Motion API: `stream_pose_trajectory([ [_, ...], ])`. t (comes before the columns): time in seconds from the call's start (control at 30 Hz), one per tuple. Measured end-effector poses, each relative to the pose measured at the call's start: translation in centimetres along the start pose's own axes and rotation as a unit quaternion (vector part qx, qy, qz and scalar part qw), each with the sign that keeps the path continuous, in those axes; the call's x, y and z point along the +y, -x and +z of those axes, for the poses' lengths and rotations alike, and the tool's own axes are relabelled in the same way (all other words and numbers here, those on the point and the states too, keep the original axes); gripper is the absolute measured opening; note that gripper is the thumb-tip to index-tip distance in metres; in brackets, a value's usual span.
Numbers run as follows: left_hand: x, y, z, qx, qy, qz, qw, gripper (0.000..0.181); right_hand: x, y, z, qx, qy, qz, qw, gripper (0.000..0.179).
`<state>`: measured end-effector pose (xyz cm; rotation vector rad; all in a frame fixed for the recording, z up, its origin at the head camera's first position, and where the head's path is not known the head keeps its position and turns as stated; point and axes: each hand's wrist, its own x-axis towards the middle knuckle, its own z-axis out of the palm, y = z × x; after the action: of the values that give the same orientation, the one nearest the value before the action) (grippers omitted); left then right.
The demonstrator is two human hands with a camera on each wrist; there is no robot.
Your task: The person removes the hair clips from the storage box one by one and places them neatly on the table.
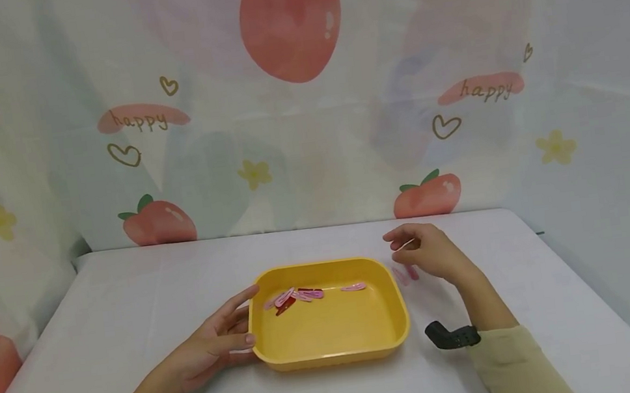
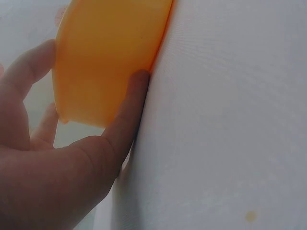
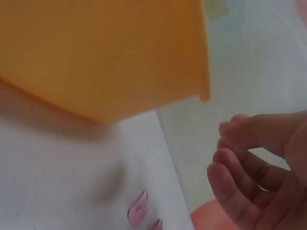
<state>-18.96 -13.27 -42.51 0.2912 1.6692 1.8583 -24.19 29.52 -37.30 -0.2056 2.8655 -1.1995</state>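
A yellow tray [image 1: 332,338] sits near the middle of the white worktop [image 1: 127,298], its long sides running left to right, with bare cloth on every side and the widest open stretch behind it toward the curtain [image 1: 306,125]. The left hand [image 1: 215,343] lies against the tray's left wall, fingers straight along the outer side and thumb at the near corner; the left wrist view shows the fingers [image 2: 127,115] pressed to the orange-yellow wall where it meets the cloth, so this grip is flat and open, bracing rather than clasping. The right hand [image 1: 425,252] hovers above the worktop just past the tray's far right corner, clear of the rim, its fingers loosely curled and thumb and forefinger pinching a thin pale hair clip [image 1: 403,244]; the right wrist view shows the curled fingers [image 3: 240,167] but not what they hold. Under that hand, on the cloth just beside the tray's right wall, lie two pink hair clips [image 1: 407,273], close together. Inside the tray, along its far wall, is a cluster of clips [image 1: 294,297]: about four pink and one dark red, overlapping so the count is unsure, plus one pink clip [image 1: 353,287] lying apart to the right. The near part of the tray floor is bare.
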Motion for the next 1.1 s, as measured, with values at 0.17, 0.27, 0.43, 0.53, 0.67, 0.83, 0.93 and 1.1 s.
stream_pose_trajectory([
  [0.17,0.0,0.0,0.0,0.004,0.0,0.001,1.0,0.08,-2.5,0.6,0.5,-0.007,-0.031,-0.047,0.9984,0.029],
  [0.27,-0.1,0.0,0.0,0.001,0.002,0.002,1.0,0.081,-3.7,0.8,1.1,-0.021,-0.038,-0.056,0.9975,0.027],
  [0.43,0.0,0.0,0.0,-0.001,0.004,0.003,1.0,0.082,-5.1,1.1,2.5,-0.049,-0.034,-0.072,0.9956,0.027],
  [0.53,0.0,0.0,0.0,-0.002,0.007,0.004,1.0,0.082,-5.5,1.3,3.5,-0.066,-0.015,-0.093,0.9934,0.026],
  [0.67,-0.1,0.0,0.0,-0.002,0.007,0.002,1.0,0.082,-6.1,1.4,5.3,-0.07,0.043,-0.109,0.9906,0.025],
  [0.83,0.0,0.0,0.0,0.001,0.004,0.003,1.0,0.082,-6.5,1.6,7.7,-0.05,0.154,-0.099,0.9818,0.023],
  [0.93,-0.1,-0.1,0.0,0.002,0.004,0.003,1.0,0.081,-6.5,1.8,8.9,-0.041,0.227,-0.104,0.9674,0.022],
  [1.1,-0.1,-0.1,-0.1,0.001,0.006,0.003,1.0,0.081,-6.5,2.2,10.1,-0.03,0.293,-0.114,0.9489,0.022],
])
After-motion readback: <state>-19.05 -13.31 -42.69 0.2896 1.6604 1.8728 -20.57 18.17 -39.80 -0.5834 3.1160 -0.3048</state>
